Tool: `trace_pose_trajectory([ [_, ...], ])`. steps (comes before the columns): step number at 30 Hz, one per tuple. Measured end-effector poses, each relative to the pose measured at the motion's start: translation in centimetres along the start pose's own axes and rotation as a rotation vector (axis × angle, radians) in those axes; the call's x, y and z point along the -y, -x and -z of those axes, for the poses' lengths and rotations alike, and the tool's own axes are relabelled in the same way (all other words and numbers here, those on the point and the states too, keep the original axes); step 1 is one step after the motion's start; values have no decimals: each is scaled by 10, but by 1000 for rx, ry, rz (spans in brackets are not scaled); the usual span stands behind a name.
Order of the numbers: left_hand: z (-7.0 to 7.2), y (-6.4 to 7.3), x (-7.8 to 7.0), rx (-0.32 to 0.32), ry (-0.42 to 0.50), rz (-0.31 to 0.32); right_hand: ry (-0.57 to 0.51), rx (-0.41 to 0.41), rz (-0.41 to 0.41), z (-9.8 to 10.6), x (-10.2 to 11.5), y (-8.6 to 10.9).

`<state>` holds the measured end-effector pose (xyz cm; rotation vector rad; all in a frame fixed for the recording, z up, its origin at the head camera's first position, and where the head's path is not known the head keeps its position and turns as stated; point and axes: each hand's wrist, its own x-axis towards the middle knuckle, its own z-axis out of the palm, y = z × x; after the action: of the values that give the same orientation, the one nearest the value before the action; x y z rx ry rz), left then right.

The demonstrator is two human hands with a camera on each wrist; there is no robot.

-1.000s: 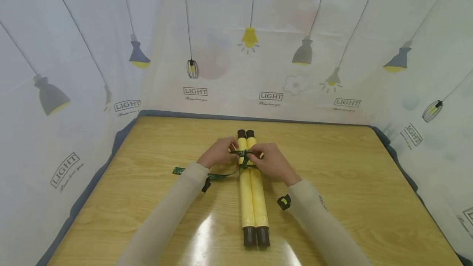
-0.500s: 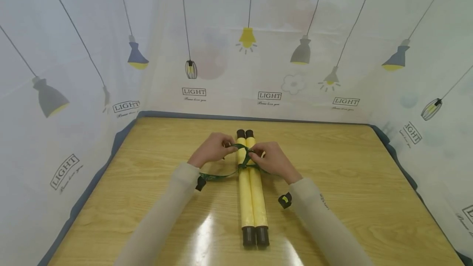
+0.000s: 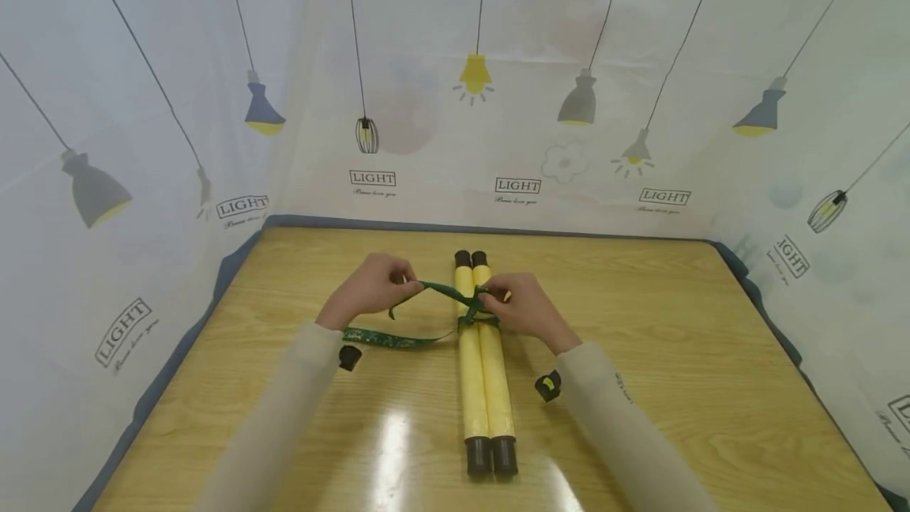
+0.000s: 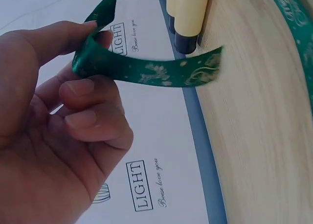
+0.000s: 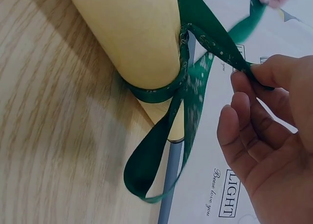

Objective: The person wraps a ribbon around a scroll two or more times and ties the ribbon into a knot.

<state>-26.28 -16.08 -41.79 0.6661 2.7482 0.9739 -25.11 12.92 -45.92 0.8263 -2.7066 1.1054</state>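
Two yellow rods with dark end caps lie side by side on the wooden table. A green ribbon with pale printed figures is wrapped around both, crossing over their upper half. Left of the rods, my left hand pinches one part of the ribbon between thumb and index finger; its short end hangs free beyond the fingers in the left wrist view. My right hand pinches another part of the ribbon close over the rods. In the right wrist view a loose ribbon loop hangs below the crossing.
The table has a blue-edged border at the back. White cloth walls printed with lamps enclose it on the back and both sides. A black wrist device sits beneath the right sleeve, another beneath the left.
My left hand has moved left, away from the rods, drawing its ribbon part out into a longer span. My right hand has stayed over the rods, pinching.
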Motion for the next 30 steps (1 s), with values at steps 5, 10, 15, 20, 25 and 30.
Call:
trace_pose_trajectory([
  [5,0,18,3,101,26,48,17,5,-13,-1,-1,-1],
  [10,-12,29,-4,227,132,54,24,14,-22,0,-2,-3],
  [15,-34,34,-17,323,252,-7,34,10,-8,-1,-4,-5],
  [20,-59,36,-37,399,434,-33,14,18,-14,0,-4,-6],
  [25,-81,31,-60,376,518,-48,10,26,-18,0,-3,-6],
  [30,-96,27,-72,452,599,-61,11,41,-22,1,-3,-8],
])
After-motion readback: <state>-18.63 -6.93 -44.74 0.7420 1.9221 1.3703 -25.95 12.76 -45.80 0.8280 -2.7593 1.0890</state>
